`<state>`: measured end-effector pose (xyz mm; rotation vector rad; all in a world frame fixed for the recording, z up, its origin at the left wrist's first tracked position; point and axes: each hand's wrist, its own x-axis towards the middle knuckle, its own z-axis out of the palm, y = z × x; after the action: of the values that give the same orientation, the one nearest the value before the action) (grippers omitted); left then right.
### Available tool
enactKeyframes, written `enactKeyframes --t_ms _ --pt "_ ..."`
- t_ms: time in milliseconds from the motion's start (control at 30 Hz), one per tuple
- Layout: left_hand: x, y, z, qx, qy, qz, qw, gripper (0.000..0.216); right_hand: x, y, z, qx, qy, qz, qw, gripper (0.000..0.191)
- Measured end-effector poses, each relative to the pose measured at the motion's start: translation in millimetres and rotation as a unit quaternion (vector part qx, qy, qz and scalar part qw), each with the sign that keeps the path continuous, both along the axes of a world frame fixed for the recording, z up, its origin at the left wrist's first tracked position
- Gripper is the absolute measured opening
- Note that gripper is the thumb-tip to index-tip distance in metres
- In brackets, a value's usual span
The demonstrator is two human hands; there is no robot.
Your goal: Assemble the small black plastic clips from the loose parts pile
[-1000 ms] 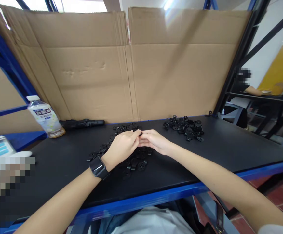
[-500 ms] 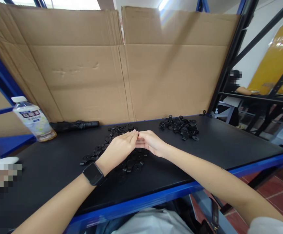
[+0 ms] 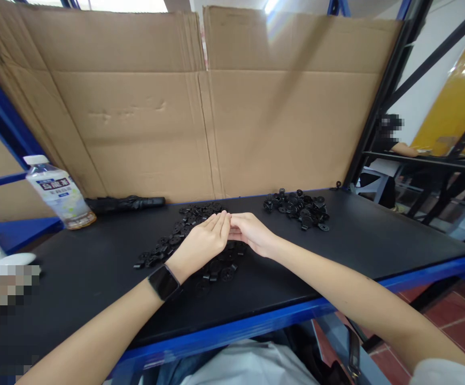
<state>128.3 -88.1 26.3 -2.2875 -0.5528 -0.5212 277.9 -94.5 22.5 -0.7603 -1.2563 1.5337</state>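
Both my hands meet over a spread pile of small black plastic parts (image 3: 156, 252) in the middle of the black tabletop (image 3: 377, 240). My left hand (image 3: 202, 241), with a black smartwatch (image 3: 163, 282) on its wrist, has its fingers held together and touching the fingertips of my right hand (image 3: 252, 233). The right hand's fingers are curled toward the left. Whatever sits between the fingertips is hidden. A second, smaller heap of black parts (image 3: 299, 206) lies further back to the right, apart from both hands.
A cardboard wall (image 3: 200, 117) closes the back of the bench. A drink bottle (image 3: 58, 191) and a folded black umbrella (image 3: 126, 203) lie at the back left. The bench has a blue front edge (image 3: 256, 327). Another person (image 3: 393, 144) sits behind the rack at right.
My hands stay joined over the pile. The left hand's fingers have straightened a little and lie flatter against the right fingertips. The camera view has shifted slightly.
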Motion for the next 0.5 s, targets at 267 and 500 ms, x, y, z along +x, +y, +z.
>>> enactKeyframes --t_ms 267,500 --pt "-2.0 -2.9 5.4 -0.043 -0.029 0.022 0.998 0.037 -1.9 -0.5 0.0 -0.03 0.017 0.004 0.999 0.019" --pt "-2.2 -6.4 8.0 -0.066 -0.053 0.036 0.996 0.034 -0.5 0.5 2.0 -0.038 0.038 0.006 0.999 0.018"
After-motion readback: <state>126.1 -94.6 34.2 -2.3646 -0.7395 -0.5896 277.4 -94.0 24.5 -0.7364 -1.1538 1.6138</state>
